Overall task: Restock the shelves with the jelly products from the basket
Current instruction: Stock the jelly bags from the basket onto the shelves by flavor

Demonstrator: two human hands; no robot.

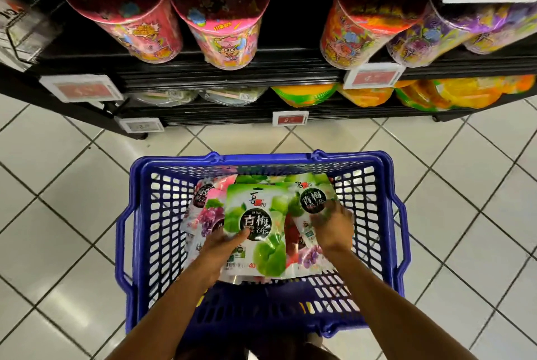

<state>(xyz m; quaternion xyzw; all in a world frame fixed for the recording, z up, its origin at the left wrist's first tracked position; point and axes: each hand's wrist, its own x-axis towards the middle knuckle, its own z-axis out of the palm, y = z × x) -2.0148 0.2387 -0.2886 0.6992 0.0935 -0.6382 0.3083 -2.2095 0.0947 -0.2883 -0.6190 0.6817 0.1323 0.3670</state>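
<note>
Basket: a blue plastic basket [162, 214] is being kept on the floor in front of the shelves, and jelly pouches are being carried in it in a loose pile.
Basket, left side: a grape pouch [207, 218] is being partly covered by the green plum pouch [255, 229] at the middle.
Left hand: the green plum pouch is being gripped at its lower left edge by the left hand [223, 243], with the thumb pressed on the front.
Right hand: the right hand [331, 229] is being laid on a second green pouch [312, 199]. It is blurred, so a closed grip cannot be told.
Shelves: pink tubs [130, 25] are being displayed at the left of the black shelves [232, 77], and an orange tub [354, 31] at the right.
Floor: pale square tiles [58, 199] with dark joints are being shown around the basket.
Pouch look: green fruit and a dark round label with white characters are being shown on the front.
</note>
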